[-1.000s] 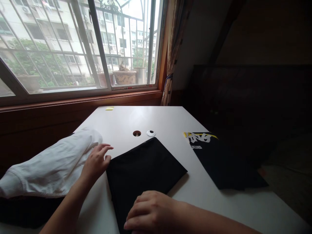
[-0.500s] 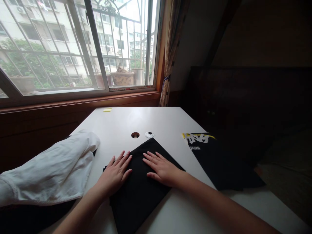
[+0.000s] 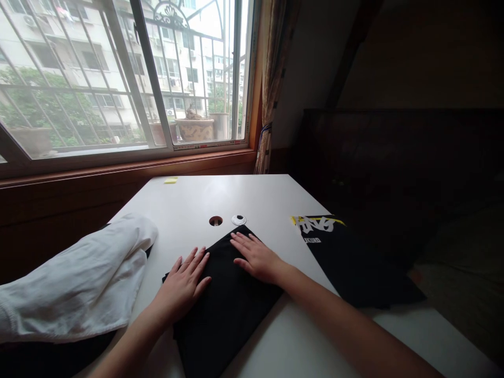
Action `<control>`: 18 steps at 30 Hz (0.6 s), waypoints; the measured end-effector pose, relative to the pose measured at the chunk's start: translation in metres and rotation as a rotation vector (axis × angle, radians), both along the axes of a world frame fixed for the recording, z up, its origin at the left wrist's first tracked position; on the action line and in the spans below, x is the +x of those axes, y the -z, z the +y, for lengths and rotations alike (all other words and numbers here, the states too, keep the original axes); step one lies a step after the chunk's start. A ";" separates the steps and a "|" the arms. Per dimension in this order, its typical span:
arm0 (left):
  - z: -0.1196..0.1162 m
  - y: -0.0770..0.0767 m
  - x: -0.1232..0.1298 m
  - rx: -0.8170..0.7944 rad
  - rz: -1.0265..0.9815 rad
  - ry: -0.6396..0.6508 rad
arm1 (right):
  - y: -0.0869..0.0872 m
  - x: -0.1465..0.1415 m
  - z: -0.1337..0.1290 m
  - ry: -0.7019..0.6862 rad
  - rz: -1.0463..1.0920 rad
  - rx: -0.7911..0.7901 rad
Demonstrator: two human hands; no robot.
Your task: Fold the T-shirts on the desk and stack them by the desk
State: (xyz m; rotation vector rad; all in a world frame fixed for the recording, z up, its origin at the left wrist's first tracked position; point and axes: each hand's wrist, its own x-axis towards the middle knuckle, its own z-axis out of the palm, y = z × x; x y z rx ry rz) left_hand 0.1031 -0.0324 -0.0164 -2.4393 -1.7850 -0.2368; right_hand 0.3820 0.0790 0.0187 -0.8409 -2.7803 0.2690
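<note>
A folded black garment (image 3: pixel 232 304) lies flat on the white table (image 3: pixel 271 199), one corner pointing toward the window. My left hand (image 3: pixel 185 283) rests palm down across its left edge, fingers stretched out. Flat on the upper right part, close to the far corner, is my right hand (image 3: pixel 255 257), its fingers extended and the thumb apart. Neither hand grips the cloth. What kind of garment it is cannot be made out from the folded shape.
White cloth (image 3: pixel 86 283) lies over dark fabric at the left. On the right, a black printed garment (image 3: pixel 354 268) overhangs the table edge. A cable hole (image 3: pixel 216 221) and its white cover (image 3: pixel 239 220) sit beyond the folded garment. A yellow note (image 3: pixel 170 180) lies near the window.
My right hand has slid up over the cloth toward its far corner. The left hand stays at the left edge. The whole view has shifted slightly.
</note>
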 end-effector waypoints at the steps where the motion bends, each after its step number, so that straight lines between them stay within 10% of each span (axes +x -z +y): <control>1: 0.000 0.001 -0.001 0.005 0.004 0.001 | 0.000 -0.008 -0.002 -0.061 -0.001 -0.007; 7: -0.001 0.001 -0.001 -0.009 0.014 -0.021 | 0.005 -0.023 0.026 -0.040 -0.032 -0.062; 18: 0.001 -0.004 -0.006 -0.076 -0.049 -0.044 | 0.019 0.039 0.075 0.348 -0.101 -0.127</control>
